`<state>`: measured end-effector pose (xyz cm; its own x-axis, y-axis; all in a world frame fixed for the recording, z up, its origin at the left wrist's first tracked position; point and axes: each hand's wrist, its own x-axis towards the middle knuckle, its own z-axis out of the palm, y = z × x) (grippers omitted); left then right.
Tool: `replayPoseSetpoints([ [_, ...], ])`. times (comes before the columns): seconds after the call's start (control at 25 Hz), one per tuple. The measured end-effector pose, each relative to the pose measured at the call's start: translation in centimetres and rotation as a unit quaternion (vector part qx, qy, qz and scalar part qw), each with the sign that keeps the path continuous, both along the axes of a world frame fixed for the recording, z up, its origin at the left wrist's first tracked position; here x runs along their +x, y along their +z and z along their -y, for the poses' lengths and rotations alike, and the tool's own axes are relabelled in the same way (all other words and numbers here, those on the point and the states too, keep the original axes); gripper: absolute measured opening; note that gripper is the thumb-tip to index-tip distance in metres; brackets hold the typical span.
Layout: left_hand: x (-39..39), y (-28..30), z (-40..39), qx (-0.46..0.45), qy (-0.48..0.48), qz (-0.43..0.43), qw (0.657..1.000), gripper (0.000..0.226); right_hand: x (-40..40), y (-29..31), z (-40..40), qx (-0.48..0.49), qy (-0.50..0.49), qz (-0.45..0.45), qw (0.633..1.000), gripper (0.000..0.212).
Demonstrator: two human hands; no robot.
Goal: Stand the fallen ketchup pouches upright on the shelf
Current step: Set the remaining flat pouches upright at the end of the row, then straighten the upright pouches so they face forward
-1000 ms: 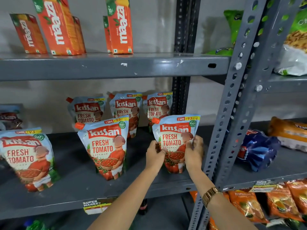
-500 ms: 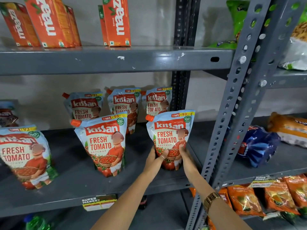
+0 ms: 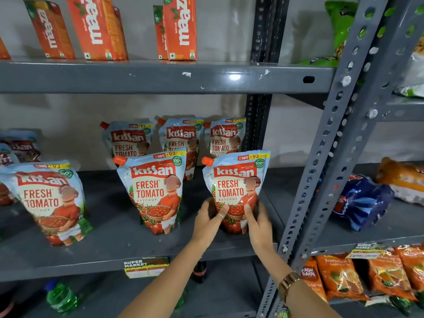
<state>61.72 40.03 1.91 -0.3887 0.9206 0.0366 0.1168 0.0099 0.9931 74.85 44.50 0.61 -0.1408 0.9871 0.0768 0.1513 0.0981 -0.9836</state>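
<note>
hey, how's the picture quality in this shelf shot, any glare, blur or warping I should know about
Head view: a glare spot on the upper shelf edge; wide-angle warping tilts the upright post and the juice cartons; the far-left ketchup pouch and right hand look slightly smeared; the held pouch reads sharp; lower shelf is dim.

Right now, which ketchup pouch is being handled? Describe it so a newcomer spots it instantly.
Find the grey middle shelf under the orange juice cartons. In its front row of ketchup pouches, take the rightmost pouch, beside the perforated upright post. It alone has both hands, left hand and right hand, gripping its base.
</note>
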Motion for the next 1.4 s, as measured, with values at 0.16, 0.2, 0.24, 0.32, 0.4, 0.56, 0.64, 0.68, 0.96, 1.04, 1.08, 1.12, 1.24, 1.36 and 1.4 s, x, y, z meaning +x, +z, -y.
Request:
replayPoseSetpoints([
  [0.16,-2.5,0.7,1.9,0.094,0.147,-0.098,0.980,0.019,-1.1,0.4,1.5,0.211,-0.156,0.090,0.961,0.046],
  [0.2,-3.2,0.9,2.4,0.111,0.186,-0.133,0.967,0.011,-1.6,0.7,1.8,0.258,-0.179,0.106,0.944,0.040],
  [0.24,-3.8,1.1,3.0,0.123,0.224,-0.172,0.951,0.010,-2.2,0.9,2.0,0.296,-0.187,0.118,0.929,0.037],
  [0.32,-5.2,1.2,4.0,0.125,0.297,-0.232,0.918,0.014,-3.7,1.1,2.6,0.341,-0.161,0.127,0.917,0.031],
  [0.4,-6.5,1.3,4.8,0.103,0.356,-0.257,0.892,0.016,-5.4,1.1,3.2,0.358,-0.109,0.136,0.918,0.023],
  [0.56,-9.3,1.0,6.2,0.050,0.406,-0.241,0.880,0.033,-8.6,1.1,4.2,0.360,0.006,0.140,0.922,0.021],
  [0.64,-10.5,0.7,6.6,0.026,0.421,-0.212,0.882,0.054,-10.0,1.2,4.5,0.344,0.044,0.146,0.926,0.025],
  [0.68,-11.1,0.6,6.6,0.012,0.422,-0.184,0.887,0.065,-10.7,1.3,4.6,0.324,0.068,0.145,0.932,0.029],
  [0.96,-13.0,0.7,6.6,-0.087,0.215,0.000,0.973,0.052,-13.7,0.7,4.9,0.093,0.241,0.157,0.953,0.062],
  [1.04,-13.0,0.5,6.6,-0.079,0.212,0.002,0.974,0.046,-13.5,0.4,4.8,0.103,0.223,0.188,0.951,0.045],
  [1.08,-12.8,0.5,6.7,-0.074,0.208,0.004,0.975,0.045,-13.3,0.3,4.7,0.105,0.217,0.197,0.950,0.041],
  [1.12,-12.6,0.5,6.6,-0.070,0.203,0.003,0.977,0.045,-13.0,0.2,4.6,0.105,0.213,0.199,0.951,0.039],
  [1.24,-11.5,0.4,6.4,-0.068,0.190,-0.003,0.980,0.043,-11.9,0.0,4.5,0.109,0.207,0.190,0.954,0.036],
  [1.36,-10.2,0.2,6.5,-0.057,0.205,-0.003,0.977,0.045,-10.9,-0.4,4.5,0.117,0.205,0.194,0.952,0.038],
  [1.4,-9.9,0.3,6.6,-0.053,0.212,-0.001,0.976,0.044,-10.6,-0.5,4.4,0.120,0.205,0.199,0.951,0.040],
])
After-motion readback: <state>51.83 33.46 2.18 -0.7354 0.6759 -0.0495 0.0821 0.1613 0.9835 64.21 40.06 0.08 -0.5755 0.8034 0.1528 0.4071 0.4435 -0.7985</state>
